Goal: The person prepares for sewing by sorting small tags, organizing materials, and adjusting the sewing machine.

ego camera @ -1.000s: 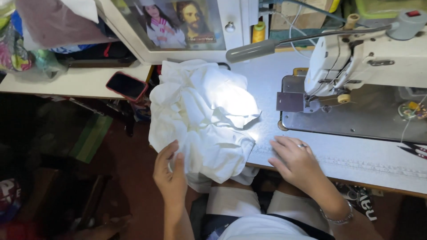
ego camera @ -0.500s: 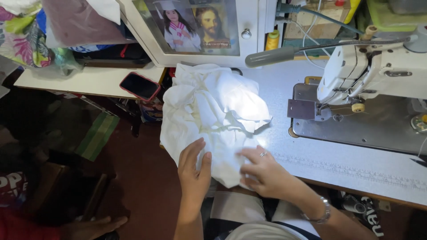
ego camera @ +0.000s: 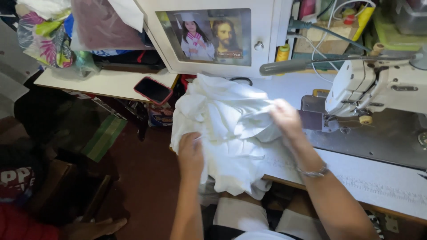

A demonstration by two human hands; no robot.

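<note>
Head view: a white cloth [ego camera: 227, 133] lies bunched on the table's [ego camera: 378, 178] left edge, beside the sewing machine [ego camera: 382, 89]. The left hand [ego camera: 191, 153] presses on its near fold, fingers curled; whether it pinches I cannot tell. The right hand [ego camera: 284, 116] grips an upper fold. Spreading goes best with both edges held taut.

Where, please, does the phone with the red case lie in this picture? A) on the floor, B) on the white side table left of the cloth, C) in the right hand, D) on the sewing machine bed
B: the phone lies flat on the white side table, left of the white cloth that both hands are working.
</note>
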